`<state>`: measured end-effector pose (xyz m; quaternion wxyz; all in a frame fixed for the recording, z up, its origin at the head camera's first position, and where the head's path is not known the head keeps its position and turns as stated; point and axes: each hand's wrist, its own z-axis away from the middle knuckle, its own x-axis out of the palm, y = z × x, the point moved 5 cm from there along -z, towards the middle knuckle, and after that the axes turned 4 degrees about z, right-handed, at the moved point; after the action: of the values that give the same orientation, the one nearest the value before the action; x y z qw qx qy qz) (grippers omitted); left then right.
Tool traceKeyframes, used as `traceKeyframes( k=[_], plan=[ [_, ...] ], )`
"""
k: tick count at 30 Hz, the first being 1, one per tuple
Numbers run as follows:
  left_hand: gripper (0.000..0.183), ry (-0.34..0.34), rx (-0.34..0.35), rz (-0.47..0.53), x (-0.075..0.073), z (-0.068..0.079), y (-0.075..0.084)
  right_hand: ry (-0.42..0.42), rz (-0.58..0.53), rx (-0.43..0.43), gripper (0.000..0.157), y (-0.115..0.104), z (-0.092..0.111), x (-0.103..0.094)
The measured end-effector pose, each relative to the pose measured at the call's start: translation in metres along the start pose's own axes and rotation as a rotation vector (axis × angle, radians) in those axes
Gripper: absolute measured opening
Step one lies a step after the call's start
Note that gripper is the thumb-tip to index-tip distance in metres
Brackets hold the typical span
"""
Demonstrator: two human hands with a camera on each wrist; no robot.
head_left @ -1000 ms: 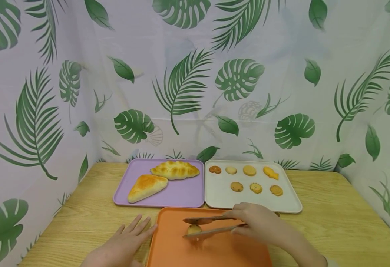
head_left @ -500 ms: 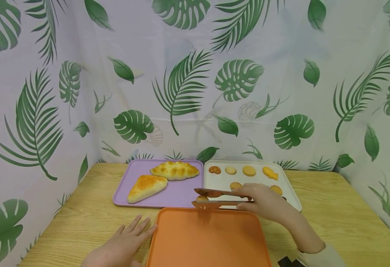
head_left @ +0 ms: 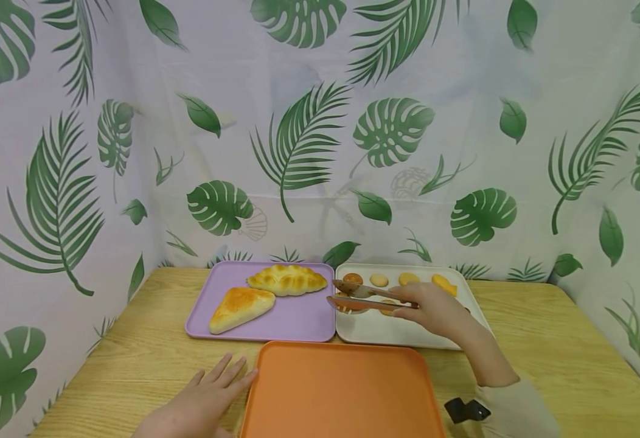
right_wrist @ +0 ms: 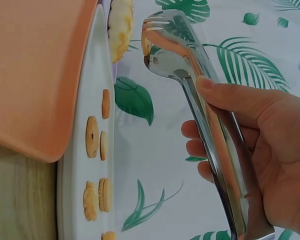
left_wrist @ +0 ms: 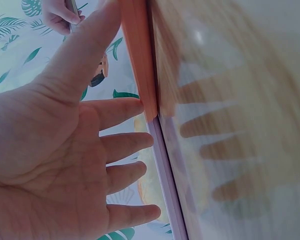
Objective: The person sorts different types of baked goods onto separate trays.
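Observation:
My right hand [head_left: 435, 307] grips metal tongs [right_wrist: 227, 145] over the left part of the white tray [head_left: 375, 331]. Between the tong tips is a round cookie [right_wrist: 146, 46], raised above the tray in the right wrist view. Other small cookies lie on the white tray, among them a round one [right_wrist: 92, 137] and a scalloped one [right_wrist: 90, 201]; the tongs and hand cover some in the head view. My left hand [head_left: 199, 389] lies with fingers spread on the table, fingertips at the left edge of the orange tray [head_left: 342, 389].
Left of the white tray sits a purple tray [head_left: 298, 319] bearing a braided loaf [head_left: 287, 280] and a triangular bread [head_left: 240, 309]. A leaf-printed curtain [head_left: 320, 237] stands behind the wooden table [head_left: 544, 347]. A fish-shaped cookie [head_left: 445, 283] is at the back right.
My right hand has carried the cookie in the tongs away from the orange tray, up and forward to over the white tray. The left hand has stayed in place.

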<state>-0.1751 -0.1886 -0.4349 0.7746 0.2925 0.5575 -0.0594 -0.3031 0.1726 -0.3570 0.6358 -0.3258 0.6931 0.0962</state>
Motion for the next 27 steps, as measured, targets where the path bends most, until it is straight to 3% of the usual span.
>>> traceKeyframes(
  k=[19, 27],
  plan=[
    [0.098, -0.024, -0.025, 0.006, 0.001, -0.001, -0.003, -0.063, 0.024, 0.147, 0.039, 0.041, -0.013, 0.023],
    [0.097, -0.017, -0.027, 0.005, 0.002, -0.002, -0.003, -0.054, 0.012, 0.125, 0.035, 0.046, -0.015, 0.029]
  ],
)
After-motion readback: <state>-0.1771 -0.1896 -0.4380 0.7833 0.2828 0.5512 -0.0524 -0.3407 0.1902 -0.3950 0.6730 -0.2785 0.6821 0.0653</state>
